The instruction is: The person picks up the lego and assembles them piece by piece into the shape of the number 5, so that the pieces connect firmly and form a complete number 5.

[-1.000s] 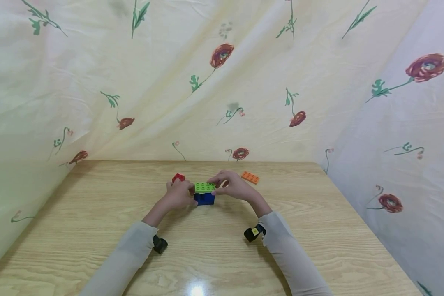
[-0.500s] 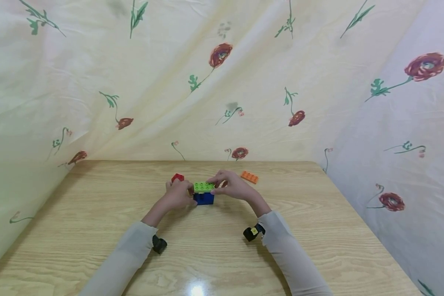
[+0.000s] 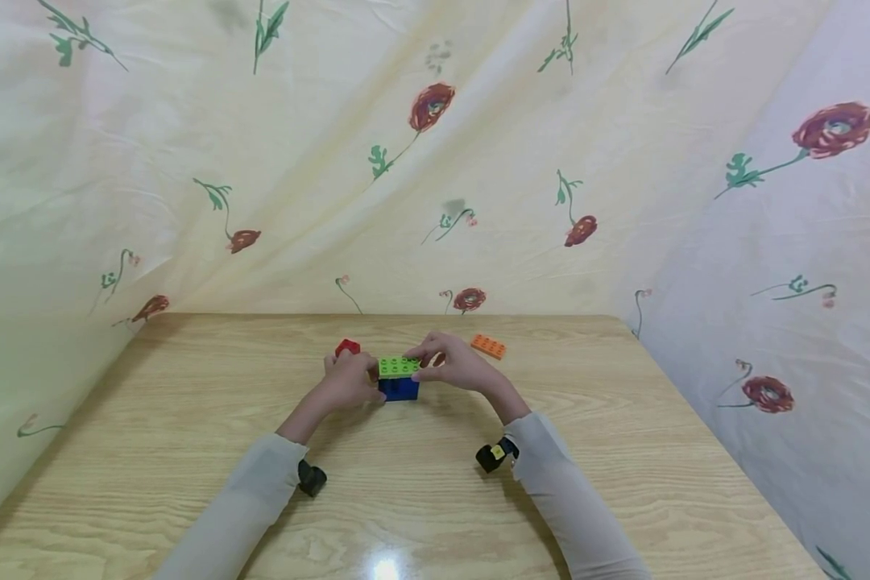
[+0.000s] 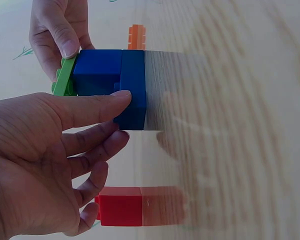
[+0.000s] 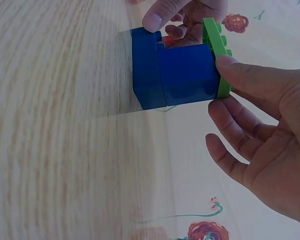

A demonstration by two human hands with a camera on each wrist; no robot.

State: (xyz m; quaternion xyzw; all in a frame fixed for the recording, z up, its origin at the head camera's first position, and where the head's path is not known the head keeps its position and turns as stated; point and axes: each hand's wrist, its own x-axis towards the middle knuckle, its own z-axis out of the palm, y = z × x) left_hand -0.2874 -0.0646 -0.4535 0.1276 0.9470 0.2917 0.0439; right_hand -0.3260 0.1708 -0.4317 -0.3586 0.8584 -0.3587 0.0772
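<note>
Two blue bricks stand stacked on the table, the lower one (image 4: 134,70) wider than the upper one (image 4: 97,65). A light green studded plate (image 3: 399,367) lies on top and overhangs the upper brick toward my left hand. My left hand (image 3: 351,380) pinches the lower brick, thumb on its near face and fingertips behind. With thumb and fingers, my right hand (image 3: 460,364) grips the right end of the green plate (image 5: 217,55). Fingers partly hide the plate's right end in the head view.
A red brick (image 3: 347,347) sits just behind my left hand. Behind my right hand, an orange studded plate (image 3: 489,346) lies flat. The wooden table (image 3: 406,499) meets a flowered cloth (image 3: 319,161) at its back edge.
Half a second ago a thin pale gap showed under the green plate; now the plate sits lower against the blue brick. Both hands keep their grips almost unmoved.
</note>
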